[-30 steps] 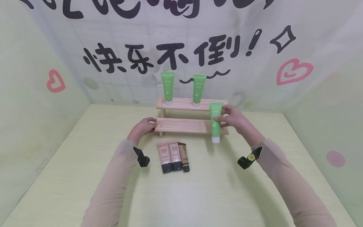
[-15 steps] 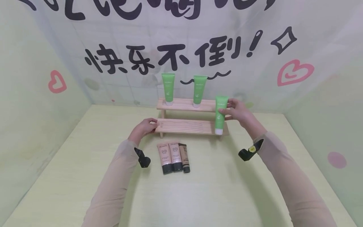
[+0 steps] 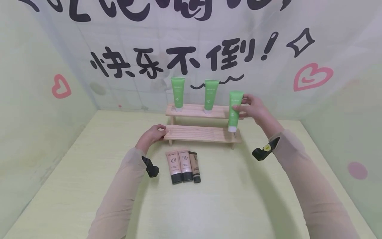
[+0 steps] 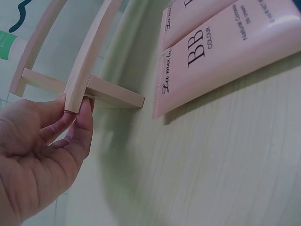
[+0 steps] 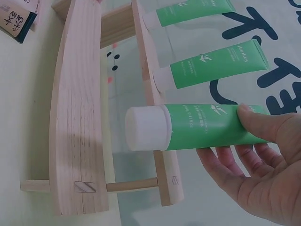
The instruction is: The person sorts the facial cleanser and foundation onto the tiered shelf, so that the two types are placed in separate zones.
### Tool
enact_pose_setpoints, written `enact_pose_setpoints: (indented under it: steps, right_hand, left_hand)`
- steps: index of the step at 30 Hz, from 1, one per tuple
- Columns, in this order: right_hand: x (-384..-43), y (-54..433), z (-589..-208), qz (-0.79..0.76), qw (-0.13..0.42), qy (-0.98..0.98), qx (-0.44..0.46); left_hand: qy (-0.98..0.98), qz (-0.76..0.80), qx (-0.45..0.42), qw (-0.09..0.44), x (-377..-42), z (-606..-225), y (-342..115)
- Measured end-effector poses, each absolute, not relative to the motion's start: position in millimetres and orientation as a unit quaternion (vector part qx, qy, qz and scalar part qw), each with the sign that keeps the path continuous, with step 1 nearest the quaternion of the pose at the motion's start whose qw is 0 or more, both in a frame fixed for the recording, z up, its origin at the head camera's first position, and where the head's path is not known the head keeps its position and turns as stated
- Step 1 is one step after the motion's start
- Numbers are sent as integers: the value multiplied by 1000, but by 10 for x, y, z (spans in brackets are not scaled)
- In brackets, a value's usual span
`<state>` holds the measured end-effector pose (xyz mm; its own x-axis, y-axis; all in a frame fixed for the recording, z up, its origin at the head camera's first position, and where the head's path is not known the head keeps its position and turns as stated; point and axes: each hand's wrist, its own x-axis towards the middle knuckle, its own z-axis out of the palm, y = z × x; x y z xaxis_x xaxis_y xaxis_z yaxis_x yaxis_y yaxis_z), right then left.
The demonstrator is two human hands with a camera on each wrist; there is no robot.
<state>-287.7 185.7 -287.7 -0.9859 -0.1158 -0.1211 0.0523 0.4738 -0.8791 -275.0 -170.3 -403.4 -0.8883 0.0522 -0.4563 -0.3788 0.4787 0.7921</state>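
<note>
My right hand (image 3: 253, 107) holds a green squeeze tube (image 3: 235, 111) with its white cap down, thumb across the front and fingers behind. In the right wrist view this tube (image 5: 207, 126) is in front of the upper shelf, cap toward the rack. My left hand (image 3: 153, 134) pinches the left end of the lower shelf of a two-tier wooden rack (image 3: 191, 133), thumb on top and fingers beneath, as the left wrist view shows. Two more green tubes stand cap-down on the upper shelf, one at its left end (image 3: 178, 94) and one near the middle (image 3: 211, 95).
Two pink BB cream tubes (image 3: 174, 166) and a slimmer brown tube (image 3: 194, 166) with a black cap lie side by side on the table (image 3: 209, 205) before the rack. Behind the rack rises a white backdrop (image 3: 134, 93) with black lettering. Pale walls flank the table.
My right hand has raised the green tube and carried it back and slightly right, from before the lower shelf to the upper shelf's right end. The left hand stays on the rack.
</note>
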Motion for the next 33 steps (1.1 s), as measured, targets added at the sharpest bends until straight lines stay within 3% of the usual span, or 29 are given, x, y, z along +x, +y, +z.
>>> enact_pose_setpoints:
  steps: [33]
  right_hand:
    - [-3127, 1816, -2843, -505, -49, 858, -74]
  left_hand:
    - [845, 483, -85, 213, -2772, -4045, -1729]
